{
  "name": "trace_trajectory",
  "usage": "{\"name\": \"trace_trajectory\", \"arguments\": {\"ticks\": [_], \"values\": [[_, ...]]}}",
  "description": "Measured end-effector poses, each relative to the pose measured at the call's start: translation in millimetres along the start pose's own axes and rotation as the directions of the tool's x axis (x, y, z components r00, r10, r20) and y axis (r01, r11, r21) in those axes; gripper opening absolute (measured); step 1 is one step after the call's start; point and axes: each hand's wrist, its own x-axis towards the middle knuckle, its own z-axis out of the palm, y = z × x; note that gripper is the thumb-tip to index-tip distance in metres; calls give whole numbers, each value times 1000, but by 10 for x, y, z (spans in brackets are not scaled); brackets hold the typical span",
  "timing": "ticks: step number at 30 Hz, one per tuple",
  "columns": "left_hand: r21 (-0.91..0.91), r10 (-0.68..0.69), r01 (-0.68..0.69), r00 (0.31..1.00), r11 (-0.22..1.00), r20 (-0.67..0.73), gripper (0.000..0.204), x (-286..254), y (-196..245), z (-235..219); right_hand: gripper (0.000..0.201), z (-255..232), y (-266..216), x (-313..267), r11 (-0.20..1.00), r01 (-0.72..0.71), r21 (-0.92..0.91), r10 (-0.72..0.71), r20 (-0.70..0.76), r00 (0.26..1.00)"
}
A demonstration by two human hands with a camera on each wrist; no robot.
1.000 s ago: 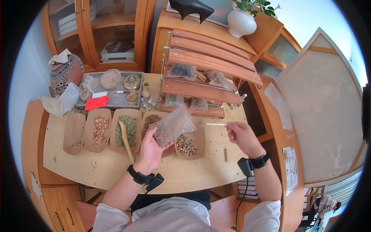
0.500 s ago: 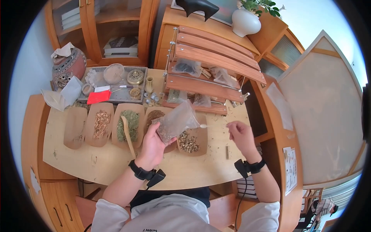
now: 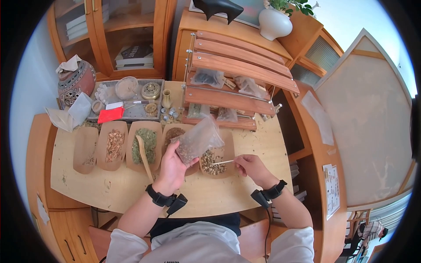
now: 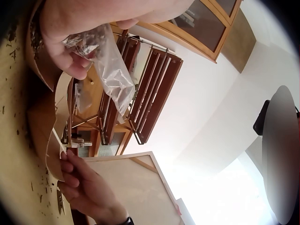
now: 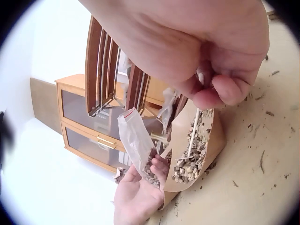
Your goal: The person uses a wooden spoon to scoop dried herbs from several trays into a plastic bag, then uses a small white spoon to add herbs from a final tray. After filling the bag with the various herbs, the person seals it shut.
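Note:
My left hand (image 3: 172,170) grips a clear plastic zip bag (image 3: 199,136) with small brown bits at its bottom. The bag leans up and right, over the paper trays. My right hand (image 3: 254,169) pinches the end of a slim pale spoon (image 3: 224,162). The spoon's far end reaches into chopped brown-and-cream dried herb pieces (image 5: 186,169) in the rightmost paper tray (image 3: 228,142). In the right wrist view the spoon's tip is down among the pieces, and the bag (image 5: 135,133) stands upright in the left hand (image 5: 136,199) behind the tray.
More paper trays line up leftward, with orange-brown chips (image 3: 115,143), green leaves (image 3: 148,136) under a wooden scoop (image 3: 143,153), and brown bits (image 3: 173,133). Behind stand a grey tray (image 3: 127,116) of incense tools and a slatted wooden rack (image 3: 237,98) with bags. Crumbs dot the table.
My right hand has moved left and down, bringing the spoon from beside the bag into the rightmost tray. The left hand still holds the bag in much the same place.

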Motion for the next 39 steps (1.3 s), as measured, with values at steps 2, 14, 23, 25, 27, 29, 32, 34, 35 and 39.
{"name": "trace_trajectory", "arguments": {"ticks": [2, 14, 23, 25, 27, 29, 32, 34, 35, 39], "values": [[-4, 1, -1, 1000, 1000, 4, 44, 1, -1, -12, 20, -6, -32, -23, 997, -20, 76, 20, 8, 1000], [-2, 6, -6, 1000, 1000, -13, 43, -8, -4, -4, 18, -381, -595, -223, 949, 167, 266, -128, -161, 979], [21, -29, 28, 998, 999, 54, 43, -45, 26, 53, 22, -100, -917, -355, 934, 350, -76, -356, -281, 891], [10, -10, 10, 999, 1000, 47, 43, -62, 37, 57, 23, -85, -899, -405, 914, 400, -73, -400, -345, 849], [-14, 9, -8, 1000, 1000, 24, 43, -59, 33, 43, 22, -148, -787, -400, 913, 404, -62, -396, -378, 837], [-40, 26, -26, 1000, 999, 6, 43, -49, 16, 12, 20, -134, -598, -363, 905, 410, -111, -421, -365, 830], [-66, 43, -43, 999, 997, -6, 42, -32, 2, -13, 15, 56, -253, -350, 860, 431, -271, -498, -266, 826], [-71, 47, -48, 999, 996, -15, 41, -35, 0, 0, 11, 223, -124, -362, 808, 446, -384, -539, -179, 823], [-72, 50, -51, 999, 996, -12, 41, -35, -6, -9, 10, 288, -138, -375, 756, 465, -461, -586, -161, 794], [-66, 61, -61, 998, 996, -1, 41, -19, -36, -32, 7, 332, -125, -327, 590, 499, -634, -728, -151, 668]]}}
